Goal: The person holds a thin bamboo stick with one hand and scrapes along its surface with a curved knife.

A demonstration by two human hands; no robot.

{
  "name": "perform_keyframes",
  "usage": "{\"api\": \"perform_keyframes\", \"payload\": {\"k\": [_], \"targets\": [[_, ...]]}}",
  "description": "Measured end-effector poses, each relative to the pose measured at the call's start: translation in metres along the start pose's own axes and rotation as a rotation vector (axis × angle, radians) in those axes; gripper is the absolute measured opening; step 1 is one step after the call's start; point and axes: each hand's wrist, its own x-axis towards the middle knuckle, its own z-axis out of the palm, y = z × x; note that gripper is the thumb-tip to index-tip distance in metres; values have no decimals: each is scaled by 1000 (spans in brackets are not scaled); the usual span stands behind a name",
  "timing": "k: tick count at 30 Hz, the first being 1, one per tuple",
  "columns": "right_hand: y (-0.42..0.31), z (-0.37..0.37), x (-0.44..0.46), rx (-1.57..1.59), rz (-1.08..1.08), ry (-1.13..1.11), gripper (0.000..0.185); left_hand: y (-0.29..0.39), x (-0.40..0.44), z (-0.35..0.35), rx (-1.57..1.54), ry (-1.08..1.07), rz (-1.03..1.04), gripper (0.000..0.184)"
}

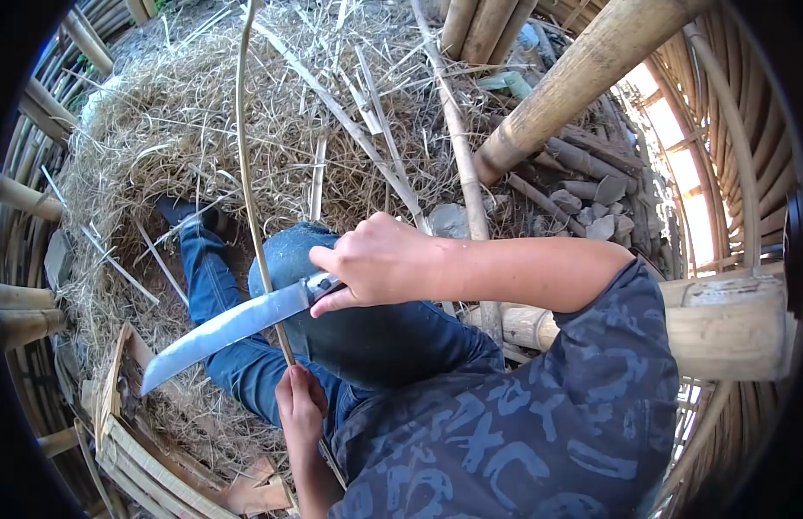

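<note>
My right hand [367, 261] is closed around the handle of a large knife [233, 333], its broad blade pointing to the lower left. The blade lies across a long thin bamboo strip [243, 130], over my bent knee. Lower down, my left hand [301, 404] grips the strip near its lower part. From there the strip runs up past the knee to the top of the view. Whether the edge is cutting into the strip I cannot tell.
Dry straw and shavings [168, 138] cover the ground ahead. Split bamboo pieces [146, 463] lie at lower left. A thick bamboo pole [583, 82] slants at upper right, with stones [602, 227] below it. Another thick bamboo pole [730, 324] lies beside my right arm.
</note>
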Motion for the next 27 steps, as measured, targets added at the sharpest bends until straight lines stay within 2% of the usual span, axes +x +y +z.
{"api": "perform_keyframes", "payload": {"k": [4,8,10,12,17,20,27], "targets": [[-1,-6,3,-63,-64,-23,56,9,-1,0,-53,-54,-38,40],[16,12,-6,110,-122,-34,55,2,-4,-2,-38,-114,45,36],[19,22,-9,222,-60,-63,62,4,-5,-5,-12,-121,41,38],[13,16,-4,225,-26,-116,62,4,-5,-9,136,-81,184,40],[7,16,-1,27,70,-80,59,9,-2,-13,223,-43,222,42],[7,19,-3,11,85,-32,67,16,-5,-13,307,-38,243,40],[8,23,-3,-17,126,-11,66,22,-13,-12,397,-2,234,36]]}}
